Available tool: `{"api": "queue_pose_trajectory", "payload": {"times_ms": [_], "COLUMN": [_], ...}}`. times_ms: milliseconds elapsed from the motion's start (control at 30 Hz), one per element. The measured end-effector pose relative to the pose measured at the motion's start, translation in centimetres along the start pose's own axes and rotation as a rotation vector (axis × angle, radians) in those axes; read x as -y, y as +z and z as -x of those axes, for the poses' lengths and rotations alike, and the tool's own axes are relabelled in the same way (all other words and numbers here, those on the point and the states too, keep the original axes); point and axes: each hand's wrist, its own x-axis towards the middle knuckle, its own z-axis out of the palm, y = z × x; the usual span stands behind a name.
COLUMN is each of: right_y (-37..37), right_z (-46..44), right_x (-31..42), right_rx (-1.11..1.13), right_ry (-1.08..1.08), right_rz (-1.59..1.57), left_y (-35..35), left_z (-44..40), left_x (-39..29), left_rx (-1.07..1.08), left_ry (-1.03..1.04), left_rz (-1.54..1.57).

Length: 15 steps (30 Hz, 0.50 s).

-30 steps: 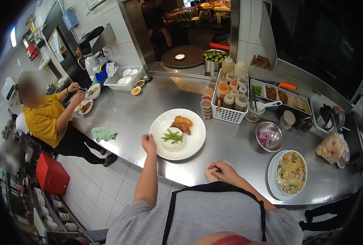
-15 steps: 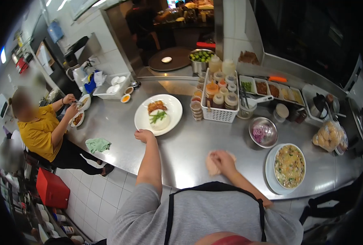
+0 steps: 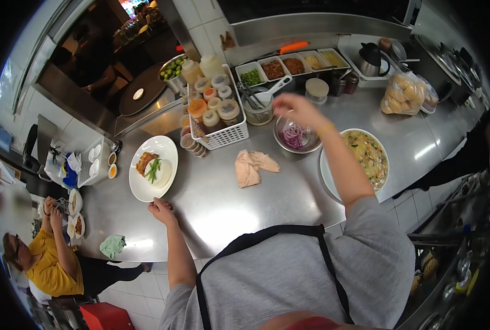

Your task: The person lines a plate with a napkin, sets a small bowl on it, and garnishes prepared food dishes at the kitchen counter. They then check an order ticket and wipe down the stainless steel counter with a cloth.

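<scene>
My left hand has its fingers closed on the near rim of a white oval plate. On that plate are a white mound of rice, browned meat and green strips. My right hand is raised over a metal bowl of sliced red onion. Its fingers are bent and loosely apart, with nothing visible in them. Beside them stands a clear container with tongs and a white-handled utensil. A crumpled pinkish cloth lies on the steel counter.
A white basket of sauce bottles stands at the back. Several garnish trays line the wall. At right are a large bowl of food and bagged buns. A co-worker in yellow handles bowls at left, near a green cloth.
My right hand has left the pinkish cloth and moved up and right, over the onion bowl. My left hand stays at the plate's rim. The view has turned to the right.
</scene>
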Motion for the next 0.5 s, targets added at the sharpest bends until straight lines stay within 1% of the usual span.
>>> {"api": "queue_pose_trajectory", "payload": {"times_ms": [33, 100, 167, 233, 300, 333, 400, 433, 467, 500], "right_y": [-2.5, -7.5, -11.4, -15.2, -18.2, -19.3, -21.6, -23.8, -26.3, -28.8], "right_z": [-1.5, -4.2, -6.7, -9.1, -11.5, -12.1, -14.3, -16.8, -19.5, -22.1], "right_x": [-1.1, -2.8, -5.6, -8.0, -10.9, -11.6, -12.4, -15.1, -18.3, -21.4], "right_rx": [-0.083, -0.224, -0.436, -0.515, -0.685, -0.678, -0.750, -0.733, -0.716, -0.744], "right_ry": [-0.029, -0.007, -0.054, 0.050, -0.072, -0.066, -0.071, -0.082, -0.225, -0.378], "right_rz": [-0.009, 0.192, 0.344, 0.533, 0.665, 0.661, 0.692, 0.683, 0.984, 1.291], "left_y": [-0.1, -0.3, -0.4, 0.2, 0.6, 0.6, 0.7, 0.6, 0.7, 0.7], "left_z": [0.6, 1.7, 2.5, 5.2, 7.3, 8.1, 9.4, 10.1, 10.7, 11.3], "left_x": [-0.3, 0.1, 1.8, 0.1, -0.9, -0.9, -1.1, -1.3, -1.6, -1.8], "left_rx": [0.032, 0.065, 0.150, 0.175, 0.193, 0.206, 0.197, 0.203, 0.206, 0.182], "left_ry": [0.010, 0.019, 0.330, 0.317, 0.304, 0.331, 0.349, 0.354, 0.359, 0.347], "left_rz": [-0.039, -0.091, -0.377, -0.450, -0.524, -0.555, -0.588, -0.653, -0.716, -0.720]}}
